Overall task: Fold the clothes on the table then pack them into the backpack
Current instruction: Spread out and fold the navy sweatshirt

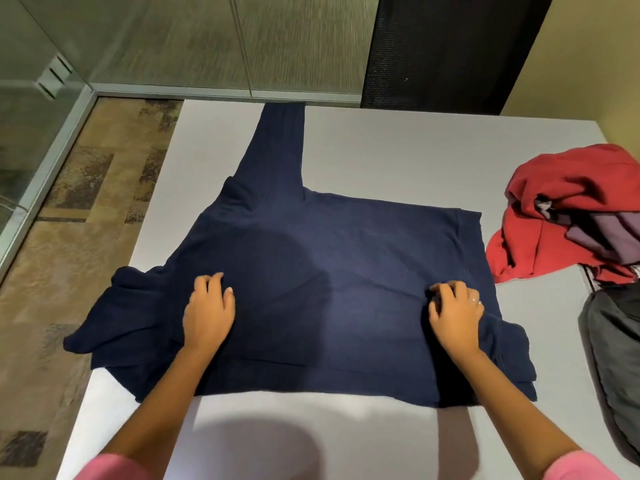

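A navy long-sleeved top (329, 258) lies spread on the white table (398, 150). One sleeve runs to the table's far edge, and bunched cloth hangs off the left edge. My left hand (209, 313) rests on the cloth at its near left, fingers curled into the fabric. My right hand (455, 315) rests on the near right part, fingers curled and gathering the cloth. A dark grey backpack (613, 368) lies at the table's right edge, partly out of view.
A heap of red (554, 216) and purple clothes (609, 237) sits at the right of the table, just past the navy top. A dark chair back (450, 50) stands behind the table. Carpeted floor and a glass wall lie to the left.
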